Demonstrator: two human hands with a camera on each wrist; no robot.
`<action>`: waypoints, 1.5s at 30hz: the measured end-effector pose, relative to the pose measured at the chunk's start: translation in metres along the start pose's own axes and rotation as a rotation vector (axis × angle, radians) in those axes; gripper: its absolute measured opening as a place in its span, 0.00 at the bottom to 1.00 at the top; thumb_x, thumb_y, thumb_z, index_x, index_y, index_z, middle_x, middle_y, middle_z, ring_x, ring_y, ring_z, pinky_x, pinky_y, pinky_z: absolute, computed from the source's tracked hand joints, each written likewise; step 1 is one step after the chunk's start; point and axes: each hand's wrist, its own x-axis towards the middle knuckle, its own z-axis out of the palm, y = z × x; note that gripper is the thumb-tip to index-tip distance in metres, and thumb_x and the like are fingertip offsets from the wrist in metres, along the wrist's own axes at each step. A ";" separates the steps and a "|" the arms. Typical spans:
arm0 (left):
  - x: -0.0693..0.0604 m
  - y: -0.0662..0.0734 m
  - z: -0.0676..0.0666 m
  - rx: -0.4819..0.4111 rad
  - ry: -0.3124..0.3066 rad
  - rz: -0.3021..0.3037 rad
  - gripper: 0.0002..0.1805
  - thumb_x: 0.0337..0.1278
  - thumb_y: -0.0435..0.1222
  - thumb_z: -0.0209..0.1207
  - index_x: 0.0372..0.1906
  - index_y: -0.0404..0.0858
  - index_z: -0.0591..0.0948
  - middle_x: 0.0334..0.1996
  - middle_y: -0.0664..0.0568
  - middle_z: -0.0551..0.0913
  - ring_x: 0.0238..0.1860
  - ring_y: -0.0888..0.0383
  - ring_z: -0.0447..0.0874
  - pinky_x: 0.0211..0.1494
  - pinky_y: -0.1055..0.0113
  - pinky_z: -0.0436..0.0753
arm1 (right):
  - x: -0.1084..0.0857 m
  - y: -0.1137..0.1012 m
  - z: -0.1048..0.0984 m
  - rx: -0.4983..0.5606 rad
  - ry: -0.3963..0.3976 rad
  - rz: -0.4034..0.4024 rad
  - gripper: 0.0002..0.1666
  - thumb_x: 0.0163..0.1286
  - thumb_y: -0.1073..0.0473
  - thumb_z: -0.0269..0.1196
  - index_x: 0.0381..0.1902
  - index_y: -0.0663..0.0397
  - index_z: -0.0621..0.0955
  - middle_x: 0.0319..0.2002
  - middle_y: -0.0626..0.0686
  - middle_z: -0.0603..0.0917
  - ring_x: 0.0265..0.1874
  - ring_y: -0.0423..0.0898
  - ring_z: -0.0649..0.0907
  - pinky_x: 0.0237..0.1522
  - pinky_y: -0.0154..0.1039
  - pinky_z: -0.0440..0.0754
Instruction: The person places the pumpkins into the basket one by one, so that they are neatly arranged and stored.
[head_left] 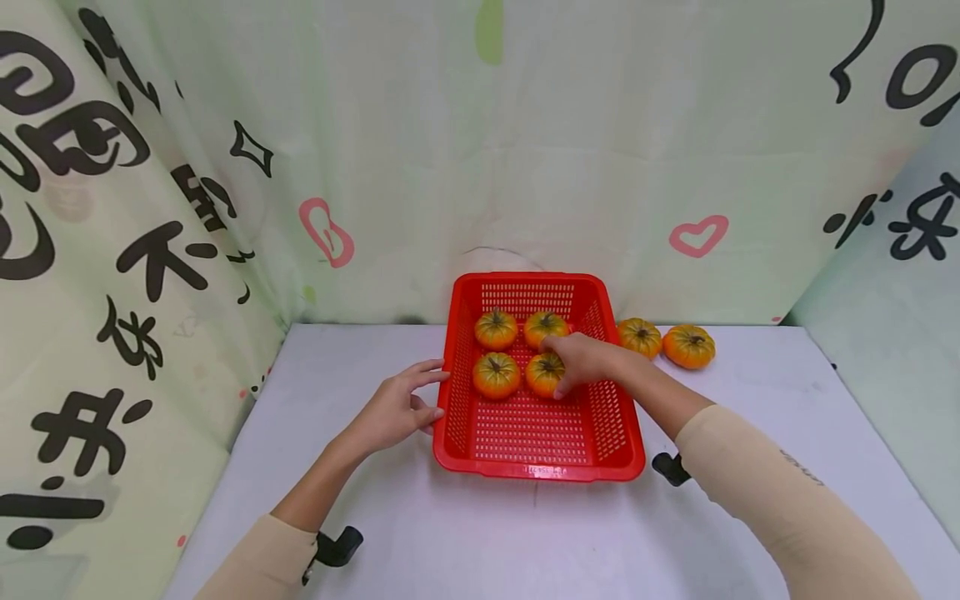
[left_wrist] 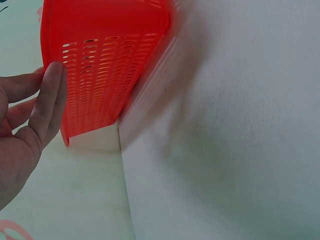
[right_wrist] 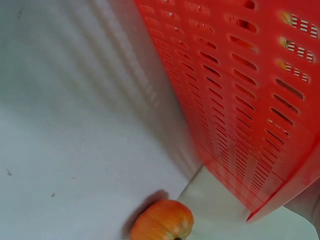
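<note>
A red plastic basket [head_left: 540,465] with slotted walls holds several small orange pumpkins. My right hand [head_left: 588,362] reaches over its right wall and grips the front right pumpkin [head_left: 542,375], thumb on the near side and fingers on the far side. Beside that one sits the front left pumpkin [head_left: 496,376]; behind them are a back left pumpkin [head_left: 496,330] and a back right pumpkin [head_left: 543,327]. Fairly straight fingers of my left hand [head_left: 397,408] touch the basket's left side. The left wrist view shows those fingertips [left_wrist: 52,75] against the rim.
Outside the basket, two more pumpkins rest on the white table [head_left: 585,542]: one by the right wall [head_left: 640,336], partly behind my forearm, and another pumpkin [head_left: 689,347] further right. A printed curtain [head_left: 570,167] hangs along the back and sides.
</note>
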 end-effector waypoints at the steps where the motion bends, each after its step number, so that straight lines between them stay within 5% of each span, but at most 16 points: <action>1: 0.000 0.000 0.000 -0.001 0.000 -0.001 0.33 0.61 0.27 0.68 0.72 0.37 0.74 0.79 0.48 0.65 0.32 0.61 0.89 0.42 0.64 0.91 | 0.000 0.000 0.000 0.000 -0.004 0.005 0.50 0.59 0.53 0.78 0.75 0.55 0.68 0.68 0.62 0.76 0.66 0.59 0.75 0.66 0.57 0.80; 24: 0.000 -0.003 0.000 -0.012 -0.005 0.018 0.33 0.62 0.27 0.67 0.72 0.35 0.74 0.79 0.47 0.65 0.33 0.61 0.90 0.42 0.64 0.91 | -0.008 -0.001 -0.007 0.005 0.013 0.008 0.53 0.59 0.51 0.78 0.77 0.56 0.66 0.70 0.63 0.74 0.67 0.60 0.74 0.67 0.59 0.79; 40: 0.000 -0.002 0.000 -0.022 -0.002 0.005 0.33 0.61 0.27 0.68 0.72 0.36 0.75 0.79 0.49 0.65 0.32 0.61 0.90 0.42 0.64 0.91 | -0.043 0.005 -0.032 0.062 0.159 -0.106 0.48 0.60 0.49 0.77 0.73 0.59 0.70 0.63 0.65 0.80 0.60 0.60 0.80 0.50 0.47 0.90; 45: 0.000 -0.002 0.000 -0.025 -0.011 0.011 0.33 0.62 0.27 0.68 0.72 0.36 0.74 0.79 0.48 0.64 0.32 0.61 0.89 0.42 0.64 0.91 | -0.060 0.015 -0.036 0.134 0.243 -0.125 0.47 0.61 0.51 0.77 0.72 0.58 0.70 0.65 0.63 0.79 0.64 0.61 0.79 0.55 0.52 0.88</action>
